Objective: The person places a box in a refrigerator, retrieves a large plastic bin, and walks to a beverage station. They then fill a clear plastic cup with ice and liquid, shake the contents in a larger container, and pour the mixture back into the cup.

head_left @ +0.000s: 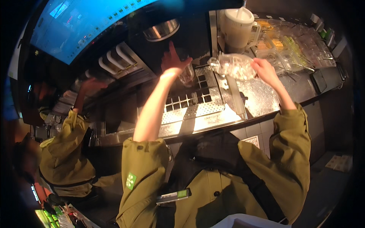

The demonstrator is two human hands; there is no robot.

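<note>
My left hand (174, 61) is stretched forward over the counter with its fingers apart, one finger pointing towards a round metal vessel (162, 30). Just beneath and beside it stands a clear glass or cup (187, 76), at the edge of a perforated steel drip tray (194, 109). Whether the hand touches this cup cannot be told. In my right hand (263, 68) is the edge of a clear pitcher-like container (236, 67), tilted on its side over the counter, with pale, shiny pieces inside that look like ice.
A lidded white jug (239, 28) stands behind the clear container. Topping tubs (278, 44) fill the back right. White curved handles (117, 61) and a lit screen (77, 25) are at the left. A co-worker (67, 154) reaches in on the left.
</note>
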